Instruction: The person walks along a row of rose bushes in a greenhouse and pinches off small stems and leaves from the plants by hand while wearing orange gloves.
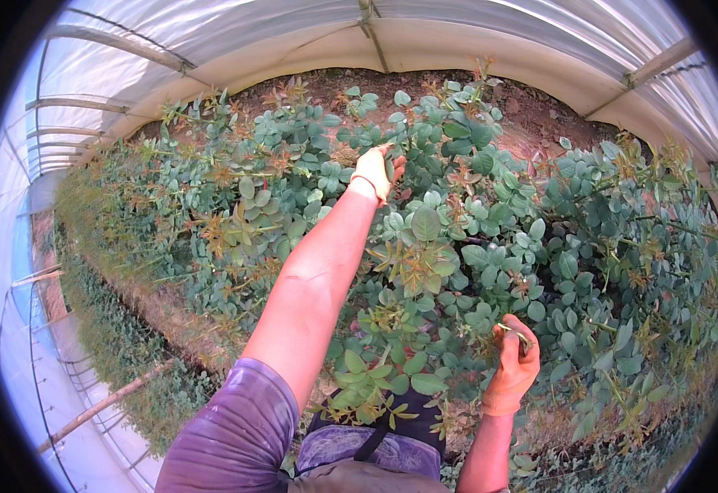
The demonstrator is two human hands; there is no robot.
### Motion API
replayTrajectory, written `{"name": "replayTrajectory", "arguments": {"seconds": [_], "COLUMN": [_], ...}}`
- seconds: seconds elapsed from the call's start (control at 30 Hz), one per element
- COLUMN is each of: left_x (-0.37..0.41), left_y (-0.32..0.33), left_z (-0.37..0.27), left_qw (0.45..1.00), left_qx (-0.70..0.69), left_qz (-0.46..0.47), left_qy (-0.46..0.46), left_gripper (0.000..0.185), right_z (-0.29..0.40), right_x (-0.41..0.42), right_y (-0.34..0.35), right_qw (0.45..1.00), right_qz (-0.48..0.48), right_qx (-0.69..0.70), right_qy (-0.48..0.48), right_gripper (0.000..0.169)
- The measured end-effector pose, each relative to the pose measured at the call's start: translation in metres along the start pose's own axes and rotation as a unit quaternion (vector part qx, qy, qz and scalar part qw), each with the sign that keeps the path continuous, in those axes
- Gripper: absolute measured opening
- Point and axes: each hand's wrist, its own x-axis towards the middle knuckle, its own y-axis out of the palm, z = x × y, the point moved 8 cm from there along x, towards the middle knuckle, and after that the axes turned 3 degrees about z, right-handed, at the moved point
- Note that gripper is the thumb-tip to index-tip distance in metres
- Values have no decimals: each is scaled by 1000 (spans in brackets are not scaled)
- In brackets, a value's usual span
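My left hand [376, 171], in a thin orange glove, reaches far forward among the leaves of a rose bush [425, 223]. Its fingers are partly hidden by a leaf, so whether they grip a stem cannot be told. Nearer my body, at the right, my right hand [510, 376] wears a similar glove. Pinched between its curled fingers is a short piece of green stem [515, 333], with the pale end pointing left. Leafy shoots with reddish-brown young tips [408, 265] stand between the two hands.
Dense rose foliage [581, 246] spreads to both sides. Bare reddish soil [528, 117] runs behind it, up to the plastic greenhouse wall [470, 46]. A wooden pole [106, 403] slants at the lower left, by another plant row [124, 326]. Leafy shoots [371, 376] overlap my dark clothing.
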Motion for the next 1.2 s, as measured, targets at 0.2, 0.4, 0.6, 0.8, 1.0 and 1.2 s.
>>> {"name": "replayTrajectory", "arguments": {"seconds": [0.2,0.4,0.6,0.8,1.0,1.2], "left_x": [-35,-28,36,-2,-109,-250], "left_y": [-21,4,-71,-75,28,38], "left_z": [-82,-122,-44,-33,-93,-103], "left_qw": [910,804,963,943,606,768], "left_qx": [160,472,194,316,772,526], "left_qz": [-223,-316,-180,-102,-61,141], "left_qy": [312,176,40,-10,181,338], "left_gripper": [24,51,50,45,72,42], "right_z": [-5,-16,-15,-5,22,69], "right_x": [2,0,-2,-12,-8,2], "right_y": [-7,-24,-24,-11,12,36], "right_qw": [1000,1000,999,999,987,897], "right_qz": [-15,-25,-43,-48,-14,-48], "right_qx": [1,-9,-18,6,-119,-319], "right_qy": [3,0,7,0,-111,-302], "right_gripper": [25,24,25,27,31,35]}}
